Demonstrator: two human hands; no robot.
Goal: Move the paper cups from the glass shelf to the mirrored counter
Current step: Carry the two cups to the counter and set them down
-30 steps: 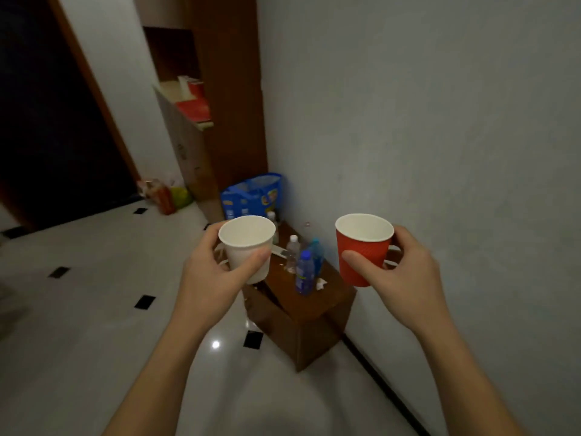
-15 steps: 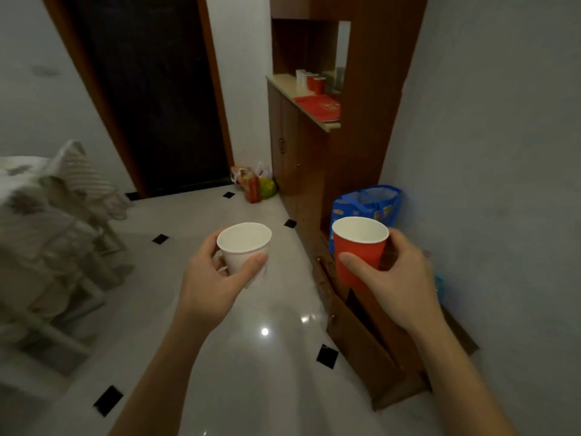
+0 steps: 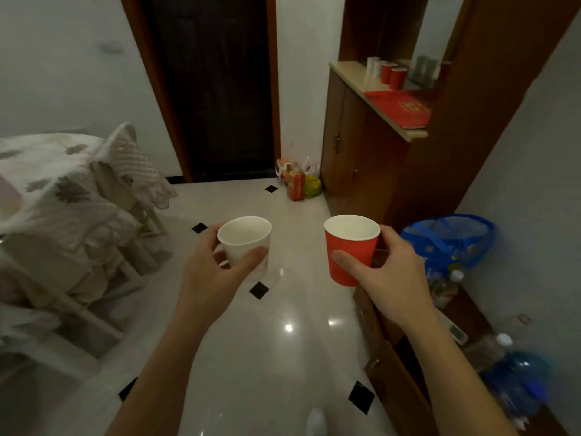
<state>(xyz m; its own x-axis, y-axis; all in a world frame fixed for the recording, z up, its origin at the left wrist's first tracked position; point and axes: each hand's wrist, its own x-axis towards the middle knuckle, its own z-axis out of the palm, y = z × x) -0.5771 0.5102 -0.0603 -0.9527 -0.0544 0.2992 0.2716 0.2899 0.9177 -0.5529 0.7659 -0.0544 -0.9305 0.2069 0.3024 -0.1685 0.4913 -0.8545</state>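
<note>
- red paper cup (image 3: 349,250) sits in my right hand (image 3: 390,278), thumb across its front and fingers curled round the back, closed on it at mid-height.
- white paper cup (image 3: 245,243) sits the same way in my left hand (image 3: 213,278), thumb on the near side, fingers wrapped behind.
- both cups are upright, mouths up, long axes near vertical, the white one leaning slightly; they are held apart at about the same height over the tiled floor (image 3: 283,357).
- the tabletop (image 3: 355,77) i take for the mirrored counter lies ahead and to my right, higher in view than the cups, with a mirror panel (image 3: 437,33) behind it.
- white and red cups (image 3: 390,73) already stand there at the back; a red folder (image 3: 399,111) covers the near part.
- my right hand is on the nearer side, so i judge the red cup should land first, beside those cups.
- i'd guess both can go down base-first without turning.
</note>
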